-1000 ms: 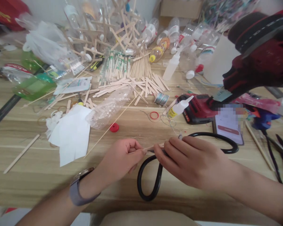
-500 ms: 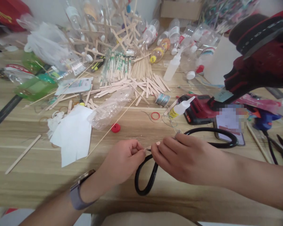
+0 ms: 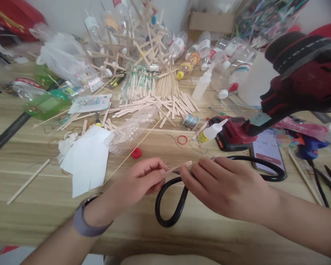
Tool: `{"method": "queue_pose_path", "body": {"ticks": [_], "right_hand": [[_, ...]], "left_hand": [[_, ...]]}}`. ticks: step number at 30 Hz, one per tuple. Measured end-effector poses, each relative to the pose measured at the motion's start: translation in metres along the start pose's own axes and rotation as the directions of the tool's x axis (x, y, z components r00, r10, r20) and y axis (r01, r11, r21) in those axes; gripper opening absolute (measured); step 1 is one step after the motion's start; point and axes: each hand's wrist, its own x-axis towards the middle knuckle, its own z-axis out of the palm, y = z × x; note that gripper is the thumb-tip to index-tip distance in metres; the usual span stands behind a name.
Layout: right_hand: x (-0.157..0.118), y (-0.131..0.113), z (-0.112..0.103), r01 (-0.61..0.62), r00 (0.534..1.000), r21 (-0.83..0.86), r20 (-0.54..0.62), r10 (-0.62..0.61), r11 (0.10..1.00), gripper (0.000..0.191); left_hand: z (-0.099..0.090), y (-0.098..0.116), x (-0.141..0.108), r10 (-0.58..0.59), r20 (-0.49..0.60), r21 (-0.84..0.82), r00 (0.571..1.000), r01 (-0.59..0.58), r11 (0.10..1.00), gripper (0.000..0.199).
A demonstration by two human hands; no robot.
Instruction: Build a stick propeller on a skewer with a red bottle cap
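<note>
Black-handled scissors [image 3: 171,221] are gripped in my right hand [image 3: 226,184], their two loops sticking out on either side of the fist. The blade part between the loops is mostly hidden by my fingers. My left hand [image 3: 143,176] pinches a thin pale wooden stick [image 3: 179,168], whose far end reaches to my right fingertips beside the dark blade. A watch with a purple-grey strap [image 3: 84,221] is on my left wrist. Just beyond my left hand lie a red cap [image 3: 136,152] and a long thin skewer [image 3: 132,151].
White paper [image 3: 91,158] and a clear crumpled bottle [image 3: 129,129] lie left of centre. Wooden sticks [image 3: 146,105], a thread spool [image 3: 191,120] and a glue bottle [image 3: 211,132] are farther back. A red power tool [image 3: 300,73] and a phone [image 3: 267,147] stand right.
My left hand has drawn slightly left and opened its pinch a little, showing more of the stick. The scissors and my right hand have shifted slightly.
</note>
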Motion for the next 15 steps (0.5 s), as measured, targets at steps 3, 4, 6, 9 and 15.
{"method": "queue_pose_path", "body": {"ticks": [3,4,6,9,15], "right_hand": [[0.0010,0.0013,-0.0009,-0.005,1.000,-0.006,-0.010,0.004,1.000,0.024],[0.0009,0.0014,-0.0003,-0.012,1.000,-0.009,-0.013,0.012,1.000,0.023],[0.0006,0.0012,0.0017,-0.039,0.999,-0.018,-0.023,0.039,0.999,0.023],[0.0006,0.0013,0.0038,-0.091,0.995,-0.045,-0.048,0.089,0.995,0.023],[0.0040,0.0044,-0.0029,-0.085,0.996,-0.087,-0.039,0.082,0.993,0.026]], "left_hand": [[-0.0041,0.0002,0.0004,-0.046,0.049,-0.160,0.998,0.053,0.986,0.019],[-0.0050,0.0002,0.0006,-0.056,0.060,-0.216,0.997,0.068,0.974,0.019],[-0.0063,-0.0001,0.0013,-0.066,0.082,-0.332,0.994,0.090,0.939,0.020],[-0.0078,-0.0025,0.0029,-0.037,0.117,-0.476,0.992,0.089,0.875,0.021],[-0.0057,-0.0097,0.0055,0.028,0.164,-0.604,0.986,0.078,0.793,0.017]]}}
